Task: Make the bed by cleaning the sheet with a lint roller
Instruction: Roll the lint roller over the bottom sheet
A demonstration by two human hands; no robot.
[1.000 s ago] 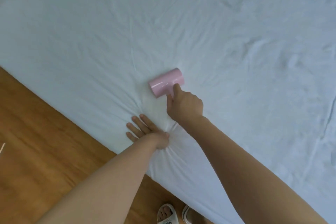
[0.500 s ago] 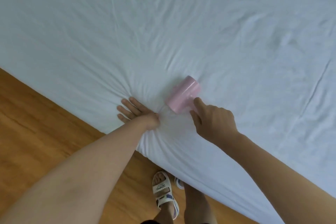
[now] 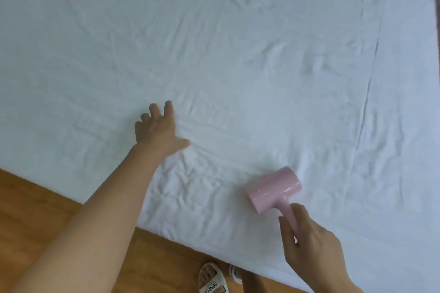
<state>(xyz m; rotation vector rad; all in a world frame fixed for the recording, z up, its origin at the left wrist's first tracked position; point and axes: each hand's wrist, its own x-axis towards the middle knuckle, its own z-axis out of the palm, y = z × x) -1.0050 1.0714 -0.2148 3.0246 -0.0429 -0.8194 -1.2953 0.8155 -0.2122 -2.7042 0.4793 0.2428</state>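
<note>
A wrinkled white sheet covers the bed and fills most of the view. The pink lint roller lies with its drum on the sheet near the bed's near edge. My right hand grips its short pink handle from below. My left hand rests flat on the sheet to the left of the roller, fingers spread, holding nothing. A wide stretch of creased sheet separates the two hands.
The bed's near edge runs diagonally from left to lower right, with wooden floor below it. My sandalled feet stand against that edge. A long fold runs down the sheet at the right.
My right hand has drawn the roller right and toward the bed's edge. My left hand has let go of the bunched sheet, moved farther onto the bed and spread flat.
</note>
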